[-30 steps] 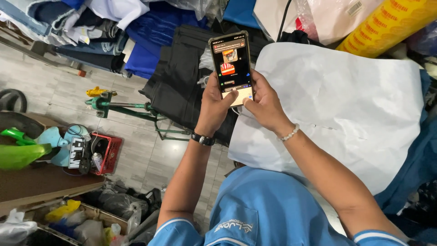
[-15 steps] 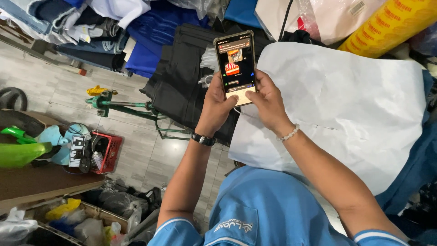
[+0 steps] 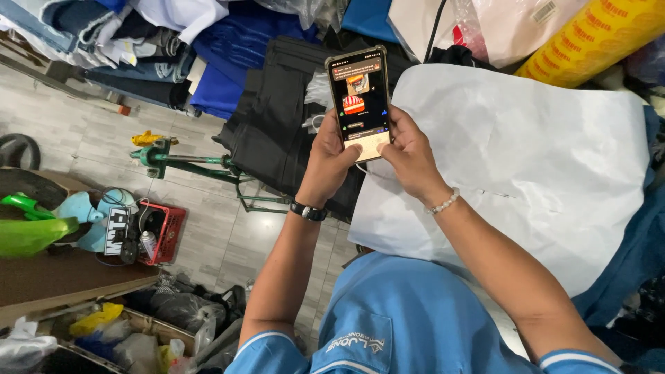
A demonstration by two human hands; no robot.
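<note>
A black smartphone with a lit screen is held upright in both hands, above a big sheet of white paper. My left hand grips its lower left edge, thumb on the bottom of the screen; a dark watch sits on that wrist. My right hand grips the lower right edge, thumb also at the screen's bottom; a pale bead bracelet circles that wrist. A blue polo shirt fills the bottom of the view.
Black folded cloth lies under the phone, blue fabric and denim behind it. A yellow roll lies at top right. On the tiled floor: a green metal frame, a red basket, and a box of clutter.
Both hands have kept hold of the phone and it has stayed almost in place, shifting only slightly in the view. The screen still shows the same picture.
</note>
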